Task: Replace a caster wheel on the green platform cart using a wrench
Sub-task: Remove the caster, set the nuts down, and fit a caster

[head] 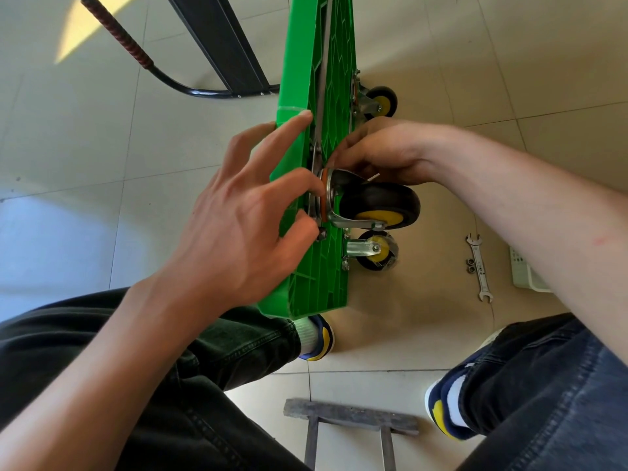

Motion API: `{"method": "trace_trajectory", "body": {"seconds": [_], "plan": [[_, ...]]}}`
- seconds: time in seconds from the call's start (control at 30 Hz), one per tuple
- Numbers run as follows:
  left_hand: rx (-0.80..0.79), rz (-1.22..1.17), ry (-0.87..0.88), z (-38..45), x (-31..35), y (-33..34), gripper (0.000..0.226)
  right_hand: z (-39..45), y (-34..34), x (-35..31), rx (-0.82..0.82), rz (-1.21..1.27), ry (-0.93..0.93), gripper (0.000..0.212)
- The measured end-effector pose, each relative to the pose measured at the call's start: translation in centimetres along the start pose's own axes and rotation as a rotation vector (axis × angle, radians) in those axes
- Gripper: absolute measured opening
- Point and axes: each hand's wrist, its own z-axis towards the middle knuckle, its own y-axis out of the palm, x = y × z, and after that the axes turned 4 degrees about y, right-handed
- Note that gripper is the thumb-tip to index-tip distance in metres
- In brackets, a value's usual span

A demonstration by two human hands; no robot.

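A: Floor lies bare to the left of the green cart, which stands on its edge; a wrench and nuts lie on the right.

B: Hands?

A: The left hand spreads over the deck edge, fingertips pressing the caster wheel plate. The right hand curls in behind the caster's top; what it grips, I cannot tell.

Indoor room, home or small workplace, can't tell which: pale tiled floor, wrench lying loose lower right, white basket at right edge.
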Motion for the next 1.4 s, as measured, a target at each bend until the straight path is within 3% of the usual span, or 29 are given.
{"method": "trace_trajectory", "body": {"seconds": [0.43, 0.6, 0.9, 1.1, 1.4], "plan": [[0.001, 0.005, 0.005, -0.1, -0.1, 0.1, 0.035, 0.2, -0.5, 0.1, -0.087, 0.233, 0.017, 0.021], [0.014, 0.011, 0.008, 0.0, -0.1, 0.1, 0.036, 0.3, -1.1, 0.3, -0.049, 0.307, -0.041, 0.019], [0.139, 0.075, 0.025, 0.5, 0.2, 0.1, 0.029, -1.2, 0.5, 0.2, 0.246, 0.37, -0.267, 0.007], [0.191, 0.133, 0.124, 1.4, 2.4, 0.5, 0.027, -4.6, 0.2, 2.6, 0.381, 0.413, -0.355, 0.015], [0.163, 0.039, 0.372, 1.6, 8.6, 5.5, 0.018, -8.2, -3.5, 12.9, 0.659, 0.503, -0.204, 0.018]]}}
